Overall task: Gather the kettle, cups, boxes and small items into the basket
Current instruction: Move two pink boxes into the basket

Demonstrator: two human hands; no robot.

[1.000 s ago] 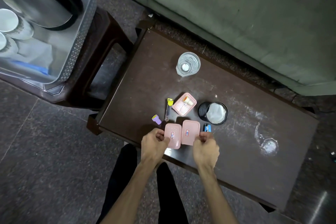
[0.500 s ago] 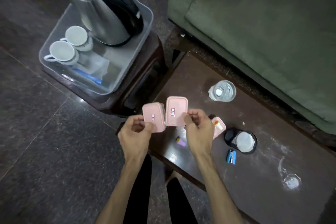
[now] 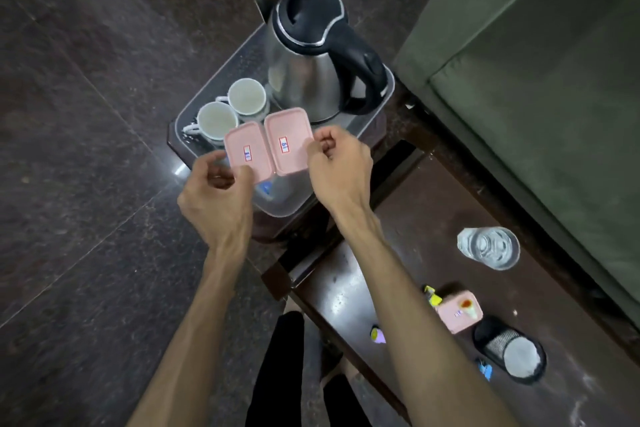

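Note:
A clear plastic basket (image 3: 385, 94) on a dark stool holds a steel kettle (image 3: 304, 73) with a black lid and handle, and two white cups (image 3: 217, 120) (image 3: 246, 96). My left hand (image 3: 218, 194) grips a pink box (image 3: 246, 149) and my right hand (image 3: 337, 166) grips a second pink box (image 3: 287, 139). Both boxes hover side by side over the basket's near half. A third pink box (image 3: 459, 314) lies on the dark table.
On the dark table (image 3: 433, 218) stand a glass of water (image 3: 489, 248), a black round container (image 3: 509, 355), a yellow small item (image 3: 432, 295), a purple one (image 3: 378, 334) and a blue one (image 3: 485, 368). A green sofa (image 3: 540, 80) borders the table at right.
Both hands lifted the two pink boxes off the table and carried them left and away, over the basket. The view swung toward the basket.

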